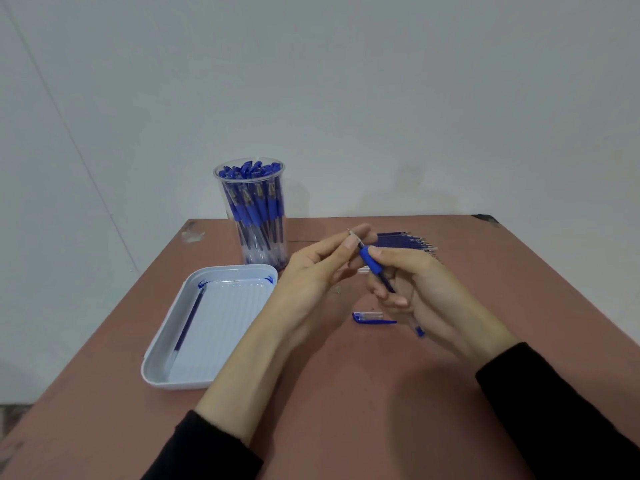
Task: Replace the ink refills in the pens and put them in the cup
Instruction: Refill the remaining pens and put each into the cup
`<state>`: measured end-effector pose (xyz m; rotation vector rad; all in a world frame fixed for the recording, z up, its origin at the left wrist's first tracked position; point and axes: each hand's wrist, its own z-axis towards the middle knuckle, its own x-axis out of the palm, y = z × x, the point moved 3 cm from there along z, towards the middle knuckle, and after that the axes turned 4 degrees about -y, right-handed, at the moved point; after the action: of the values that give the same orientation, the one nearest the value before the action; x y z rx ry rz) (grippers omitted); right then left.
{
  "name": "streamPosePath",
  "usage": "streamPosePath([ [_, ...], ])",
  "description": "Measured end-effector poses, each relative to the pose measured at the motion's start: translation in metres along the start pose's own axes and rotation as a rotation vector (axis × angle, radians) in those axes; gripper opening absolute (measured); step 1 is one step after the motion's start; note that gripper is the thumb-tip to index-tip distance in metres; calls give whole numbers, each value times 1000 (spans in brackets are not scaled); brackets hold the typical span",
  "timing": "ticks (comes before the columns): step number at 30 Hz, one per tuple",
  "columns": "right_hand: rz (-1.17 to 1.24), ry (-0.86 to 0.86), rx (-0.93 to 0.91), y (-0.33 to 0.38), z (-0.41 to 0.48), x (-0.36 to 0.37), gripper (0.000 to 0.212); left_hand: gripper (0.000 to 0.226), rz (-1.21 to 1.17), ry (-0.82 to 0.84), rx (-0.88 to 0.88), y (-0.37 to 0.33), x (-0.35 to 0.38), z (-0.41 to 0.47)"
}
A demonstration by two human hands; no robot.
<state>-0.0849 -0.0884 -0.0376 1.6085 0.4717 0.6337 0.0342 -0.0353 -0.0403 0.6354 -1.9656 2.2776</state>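
Blue pen (370, 259) gripped by left hand (308, 275) and right hand (419, 285) over table (346, 393); tray (162, 344) toward left edge.

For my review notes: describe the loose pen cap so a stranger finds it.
Start at the reddish table. Nearer the person than the right hand lies the pen cap. It is short and clear with a blue clip, unlike the long refills behind.

One head-worn view looks forward and down, close over the surface (519, 271), facing the wall (381, 98) behind it.
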Motion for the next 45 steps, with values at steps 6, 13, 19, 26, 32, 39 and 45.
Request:
streamPosePath([
  [6,-148,-101,-207,-2,3,1,13,24,-30,-180,56,0,-9,4],
  [13,-337,-341,-365,-8,8,-4,5,29,-173,-136,-4,-3,-2,3],
  [19,-317,-432,-358,-5,12,-20,3,29,-25,-199,72,-4,-9,3],
  [26,-397,-280,-323,-5,8,-8,4,33,14,-204,121,-4,-10,4],
  [32,-499,-374,-322,-7,13,-18,5,16,210,-372,185,-10,-27,5],
  [39,-503,-446,-329,-7,14,-24,7,5,990,-258,230,6,-20,5],
  [45,-523,-456,-331,-8,15,-24,8,17,1192,-152,186,13,-17,4],
])
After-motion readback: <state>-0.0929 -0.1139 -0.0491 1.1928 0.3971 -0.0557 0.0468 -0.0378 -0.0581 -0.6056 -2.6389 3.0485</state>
